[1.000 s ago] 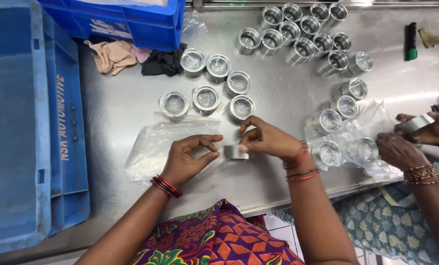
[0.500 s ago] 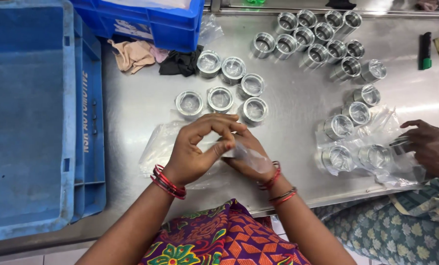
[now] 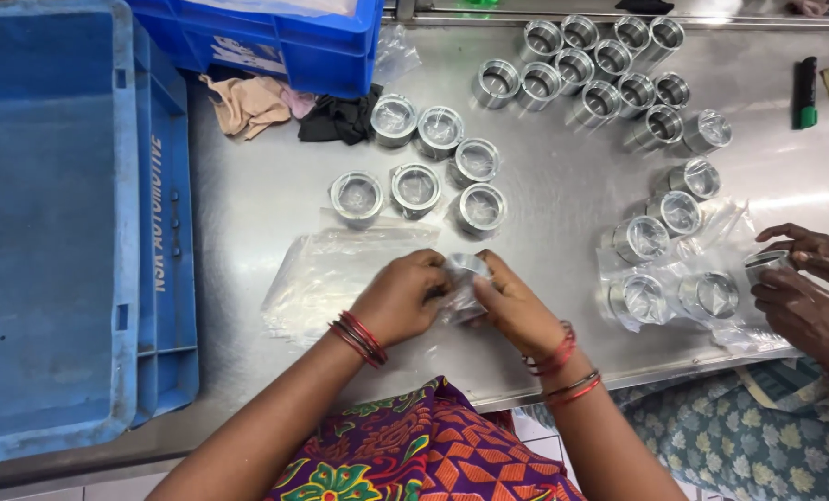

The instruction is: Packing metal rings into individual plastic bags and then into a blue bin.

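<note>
Head view only. Left hand [image 3: 401, 299] and right hand [image 3: 515, 308] together at near centre of steel table [image 3: 266, 199], both clamped on one short metal ring [image 3: 463, 286] half wrapped in clear plastic film. Fingers of both hands curled tight around it, ring pinched between the two palms, just off the table surface. Red bangles on both wrists.

Change from a second back: then hands apart, ring low on the table between fingertips; half a second back hands overlapped over it; now ring lifted and turned, film pulled round it. Judged as wrapping under way, film not yet closed over the ring.

Stack of clear plastic bags [image 3: 340, 274] flat on table just left of left hand, touching nothing else. Six wrapped rings [image 3: 419, 172] in two loose rows just beyond the hands. Cluster of bare metal rings [image 3: 600, 70] far right. More wrapped rings [image 3: 674, 255] right of the hands, on loose film.

Co-worker's hands [image 3: 809, 288] at right edge, holding another ring, well apart from the person's own. Blue crate [image 3: 62, 213] filling left side, second blue crate [image 3: 275, 42] far centre. Rags [image 3: 285, 107] beside it. Green-tipped marker [image 3: 806, 91] far right.
</note>
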